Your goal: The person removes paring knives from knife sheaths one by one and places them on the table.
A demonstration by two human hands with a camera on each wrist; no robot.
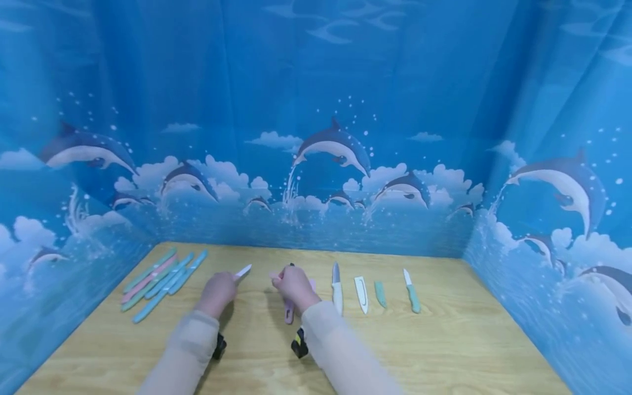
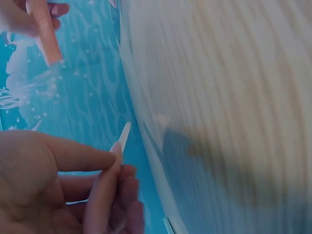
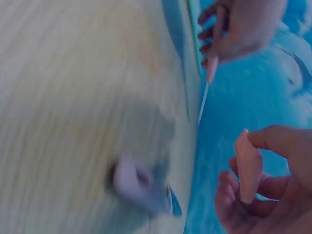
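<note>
In the head view my left hand (image 1: 220,291) grips a small paring knife (image 1: 243,271), its pale blade pointing up and away to the right. The left wrist view shows the knife's pink handle (image 2: 103,197) between thumb and curled fingers. My right hand (image 1: 295,285) is a short way to the right. It pinches a pink knife sheath (image 3: 249,168) between thumb and fingers, apart from the blade. On the table below the right hand lies a pinkish-purple handle (image 1: 288,314) with a hole in its end; the hand hides part of it.
To the right lie a white-handled knife (image 1: 337,296), a white sheath (image 1: 361,294), a green sheath (image 1: 380,294) and a green-handled knife (image 1: 412,293). Several slim green, pink and blue pieces (image 1: 163,277) are piled at left. A blue dolphin-print curtain (image 1: 276,219) borders the table (image 1: 444,340).
</note>
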